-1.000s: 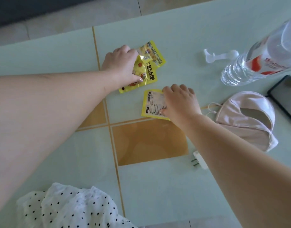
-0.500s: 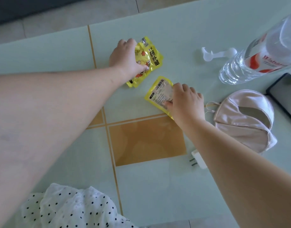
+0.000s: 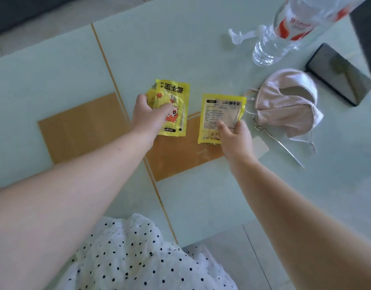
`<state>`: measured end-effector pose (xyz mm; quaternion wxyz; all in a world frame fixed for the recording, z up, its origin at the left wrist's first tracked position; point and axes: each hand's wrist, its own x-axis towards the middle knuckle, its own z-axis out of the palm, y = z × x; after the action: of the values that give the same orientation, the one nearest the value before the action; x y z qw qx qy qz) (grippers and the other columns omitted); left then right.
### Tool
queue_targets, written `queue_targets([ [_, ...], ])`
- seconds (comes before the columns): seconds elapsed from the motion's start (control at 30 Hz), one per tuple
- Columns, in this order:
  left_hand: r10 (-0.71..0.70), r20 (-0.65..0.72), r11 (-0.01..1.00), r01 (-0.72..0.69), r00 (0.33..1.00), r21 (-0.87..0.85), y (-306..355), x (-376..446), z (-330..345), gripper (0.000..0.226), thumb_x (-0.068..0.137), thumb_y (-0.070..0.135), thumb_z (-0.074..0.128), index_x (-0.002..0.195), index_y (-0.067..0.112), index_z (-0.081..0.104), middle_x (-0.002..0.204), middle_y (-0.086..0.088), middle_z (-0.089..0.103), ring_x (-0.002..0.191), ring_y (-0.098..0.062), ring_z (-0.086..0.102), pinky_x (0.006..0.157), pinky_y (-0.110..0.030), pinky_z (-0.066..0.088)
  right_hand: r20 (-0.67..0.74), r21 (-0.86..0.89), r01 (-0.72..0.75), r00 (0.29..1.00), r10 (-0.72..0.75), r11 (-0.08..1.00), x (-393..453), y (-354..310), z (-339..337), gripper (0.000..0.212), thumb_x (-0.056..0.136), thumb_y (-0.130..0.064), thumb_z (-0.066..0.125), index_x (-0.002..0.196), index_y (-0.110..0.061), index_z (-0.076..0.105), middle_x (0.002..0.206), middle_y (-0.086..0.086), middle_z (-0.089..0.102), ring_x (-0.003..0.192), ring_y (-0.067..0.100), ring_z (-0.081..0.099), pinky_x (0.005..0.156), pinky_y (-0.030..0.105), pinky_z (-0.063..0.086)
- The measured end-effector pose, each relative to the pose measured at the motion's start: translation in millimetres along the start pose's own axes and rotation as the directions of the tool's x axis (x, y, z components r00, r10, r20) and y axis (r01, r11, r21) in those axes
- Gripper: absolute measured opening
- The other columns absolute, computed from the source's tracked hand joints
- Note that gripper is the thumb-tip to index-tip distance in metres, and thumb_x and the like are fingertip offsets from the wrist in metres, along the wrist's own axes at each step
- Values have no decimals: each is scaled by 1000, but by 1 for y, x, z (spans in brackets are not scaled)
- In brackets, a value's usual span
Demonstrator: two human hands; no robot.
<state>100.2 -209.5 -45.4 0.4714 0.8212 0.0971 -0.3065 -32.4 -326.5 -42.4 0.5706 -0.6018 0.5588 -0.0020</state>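
**Two yellow sachets, one in each hand**

Item 1. Left hand (image 3: 150, 115): fingers (image 3: 141, 99) curled round the left edge of the cartoon sachet (image 3: 174, 95), thumb laid across its crumpled printed face. The grip is closed on the wrapper and no gap shows between fingers and foil. The sachet lies face up with its lettering upside down to the viewer, above the tan inlay of the table (image 3: 180, 49). Whether it is one wrapper or two layered cannot be told.

Item 2. Right hand (image 3: 235, 136): thumb pressed on the lower right part of the label-side sachet (image 3: 219, 107), remaining fingers (image 3: 242, 126) wrapped beneath its right edge, a pinch at the near corner. The sachet shows its text panel upward and sits just right of the cartoon sachet, with a clear strip of table between them. Whether it is lifted off the glass cannot be told.

Item 3. Surroundings, right of the label-side sachet:
- a pink face mask (image 3: 289, 107), near the sachet's right edge
- a thin metal pin (image 3: 285, 147), by the mask's near side
- a white plug (image 3: 262, 146), partly behind the right hand
- a dark phone (image 3: 339, 74), beyond the mask
- a clear water bottle (image 3: 283, 34), further back
- a white plastic scoop (image 3: 240, 36), just left of the bottle

Item 4. Near edge: white polka-dot fabric (image 3: 138, 254), between the two forearms.
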Motion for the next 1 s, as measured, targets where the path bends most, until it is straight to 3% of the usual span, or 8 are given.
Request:
queue_targets([
  [0.1, -71, 121, 990, 85, 990, -113, -16, -32, -9, 27, 71, 23, 70, 88, 26, 50, 97, -1, 65, 91, -21, 68, 75, -38, 58, -52, 101, -60, 996, 66, 993, -38, 23, -9, 7, 92, -29, 57, 94, -23, 54, 99, 1, 68, 91, 19, 66, 87, 40, 53],
  [0.2, -107, 242, 968, 156, 964, -195, -28, -65, -20, 28, 73, 15, 68, 97, 18, 54, 104, -9, 67, 97, -29, 68, 80, -48, 57, -69, 201, -103, 990, 119, 974, -82, 45, -19, 8, 94, -26, 55, 100, -21, 53, 99, 1, 66, 92, 20, 65, 87, 38, 52],
  [0.33, -83, 403, 971, 165, 911, -172, -43, -113, -35, 30, 79, 8, 68, 102, 15, 51, 100, -8, 66, 85, -23, 68, 74, -42, 58, -132, 318, -142, 972, 192, 937, -147, 75, -34, 8, 96, -24, 52, 102, -20, 52, 95, -3, 64, 87, 12, 62, 87, 34, 50],
  [0.53, -51, 532, 994, 95, 845, -56, -78, -180, -45, 24, 86, 3, 63, 99, 18, 49, 101, -7, 64, 84, -21, 66, 67, -34, 58, -202, 494, -202, 919, 337, 846, -239, 126, -55, 5, 95, -23, 49, 94, -25, 54, 91, -8, 64, 86, 10, 62, 83, 31, 49],
  [0.77, -110, 719, 985, -23, 686, 173, -127, -263, -25, 41, 62, 18, 71, 99, 20, 52, 100, -5, 67, 91, -26, 67, 80, -42, 57, -296, 613, -245, 810, 506, 751, -329, 212, -74, 9, 91, -26, 50, 83, -28, 55, 91, -8, 66, 96, 20, 64, 94, 45, 50],
  [0.9, -129, 781, 943, -168, 612, 288, -162, -317, 0, 38, 75, 7, 72, 106, 17, 50, 103, -7, 65, 100, -31, 66, 89, -50, 54, -334, 716, -214, 731, 595, 665, -386, 268, -87, 8, 88, -29, 50, 83, -28, 56, 95, -5, 68, 96, 20, 64, 95, 47, 50],
  [1.0, -141, 836, 900, -284, 531, 332, -196, -365, 15, 28, 84, 3, 65, 99, 22, 49, 100, -3, 64, 97, -27, 66, 89, -49, 54, -361, 759, -190, 672, 647, 622, -433, 316, -95, 11, 87, -33, 49, 87, -25, 57, 102, 2, 68, 99, 26, 64, 93, 51, 50],
])
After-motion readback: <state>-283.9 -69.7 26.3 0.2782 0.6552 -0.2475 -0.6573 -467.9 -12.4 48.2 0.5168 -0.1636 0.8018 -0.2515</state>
